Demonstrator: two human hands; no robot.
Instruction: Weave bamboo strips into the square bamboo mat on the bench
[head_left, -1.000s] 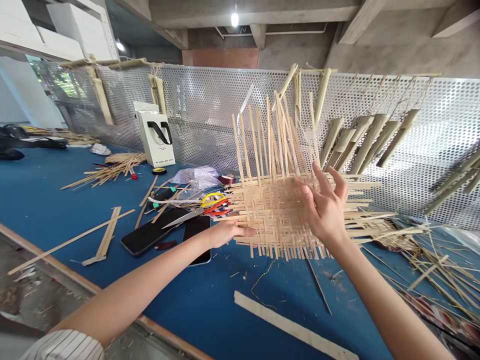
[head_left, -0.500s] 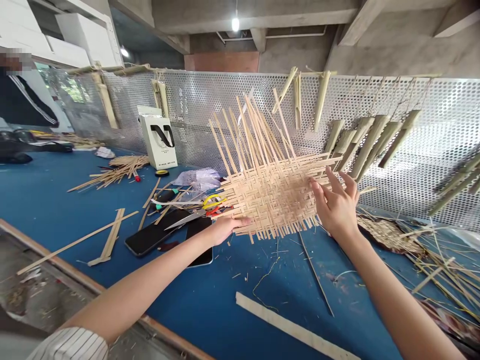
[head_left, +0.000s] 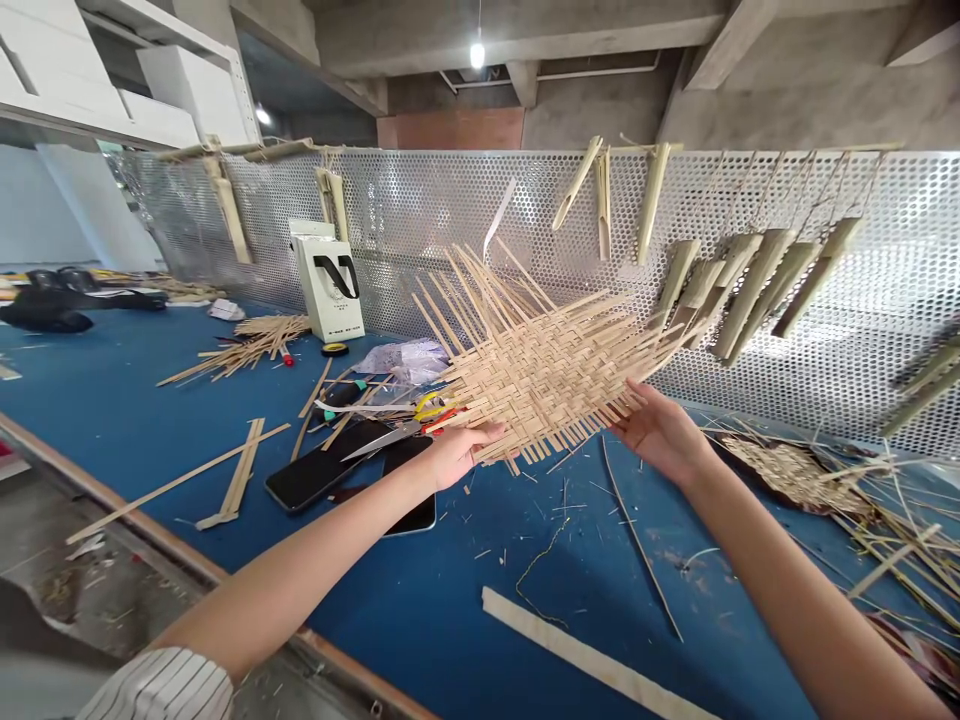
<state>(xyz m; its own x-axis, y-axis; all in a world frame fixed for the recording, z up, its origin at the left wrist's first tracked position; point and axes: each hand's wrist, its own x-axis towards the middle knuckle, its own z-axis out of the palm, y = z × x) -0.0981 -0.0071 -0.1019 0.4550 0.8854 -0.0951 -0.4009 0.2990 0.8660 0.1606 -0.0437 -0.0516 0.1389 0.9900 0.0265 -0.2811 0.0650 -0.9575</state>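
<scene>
A half-woven mat of pale bamboo strips (head_left: 544,370) hangs tilted above the blue table (head_left: 112,420), its loose strip ends fanning up and to the left. My left hand (head_left: 457,452) grips its near left edge, thumb on top. My right hand (head_left: 660,432) holds the near right edge from underneath, fingers hidden under the weave.
Under the mat lie scissors with yellow and red handles (head_left: 409,420), two dark phones (head_left: 319,475) and loose bamboo strips (head_left: 240,345). A long flat strip (head_left: 592,655) lies near me. A white box (head_left: 330,285) stands by the perforated metal fence (head_left: 420,220), where bamboo pieces hang. Another woven piece (head_left: 787,470) rests at right.
The mat has tipped from nearly upright to leaning flatter and rotated to the left. My right hand moved from the mat's face, fingers spread, to beneath its right edge.
</scene>
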